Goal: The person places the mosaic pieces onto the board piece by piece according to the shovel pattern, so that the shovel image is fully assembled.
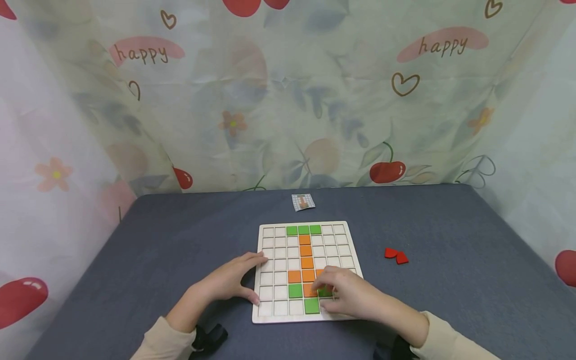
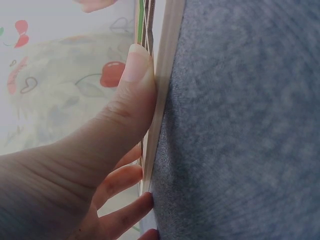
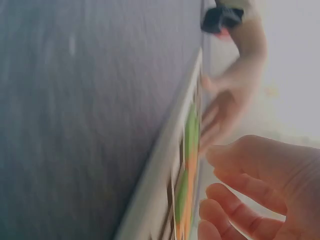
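A white wooden grid board (image 1: pixel 273 318) lies on the table, with green and orange square tiles set in some of its cells. My left hand (image 1: pixel 227 280) rests at the board's left edge; its thumb touches the rim (image 2: pixel 162 75) while the other fingers lie farther along the same side. Over the lower right of the board is my right hand (image 1: pixel 353 295), fingers bent and nothing visible between thumb and fingertips in the right wrist view. Those fingertips are right at a green tile (image 1: pixel 325 292), partly covering it. Another green tile (image 1: pixel 312 306) sits in the bottom row.
Two red pieces (image 1: pixel 396 255) lie on the dark blue tablecloth (image 1: pixel 432 220) to the right of the board. Behind the board is a small printed card (image 1: pixel 303 202) showing a grid pattern. A patterned curtain (image 1: pixel 288 100) hangs along the table's back edge.
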`<state>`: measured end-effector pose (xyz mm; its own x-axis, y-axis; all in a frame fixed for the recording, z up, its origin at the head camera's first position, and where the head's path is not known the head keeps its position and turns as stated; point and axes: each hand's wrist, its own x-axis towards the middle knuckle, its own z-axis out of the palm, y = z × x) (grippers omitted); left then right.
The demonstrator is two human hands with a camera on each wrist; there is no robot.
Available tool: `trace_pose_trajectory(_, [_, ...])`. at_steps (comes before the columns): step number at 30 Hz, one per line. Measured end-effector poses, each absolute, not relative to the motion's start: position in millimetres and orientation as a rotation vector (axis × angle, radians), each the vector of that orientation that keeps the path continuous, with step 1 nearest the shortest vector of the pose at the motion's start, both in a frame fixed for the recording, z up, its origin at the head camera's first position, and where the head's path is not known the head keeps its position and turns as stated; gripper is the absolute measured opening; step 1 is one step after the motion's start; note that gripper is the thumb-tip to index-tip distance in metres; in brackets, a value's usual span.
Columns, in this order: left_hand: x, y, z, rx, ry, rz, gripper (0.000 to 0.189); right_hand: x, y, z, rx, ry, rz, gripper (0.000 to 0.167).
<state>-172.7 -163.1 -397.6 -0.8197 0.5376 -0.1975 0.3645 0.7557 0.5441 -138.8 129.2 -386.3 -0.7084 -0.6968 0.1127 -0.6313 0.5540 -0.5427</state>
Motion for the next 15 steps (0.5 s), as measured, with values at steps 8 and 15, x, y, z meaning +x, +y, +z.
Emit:
trace_pose_trajectory(8, [-172.6, -163.6, -397.4, 0.696, 2.609, 0.712, 0.093, -161.8, 162.4, -377.5, -0.959, 2.804, -0.882, 0.018])
trace_pose_trajectory(15, [-172.6, -163.7, -396.8, 0.691, 2.607, 0.715, 0.092, -181.5, 198.1, -377.3, -0.757, 2.954, -0.816, 0.023])
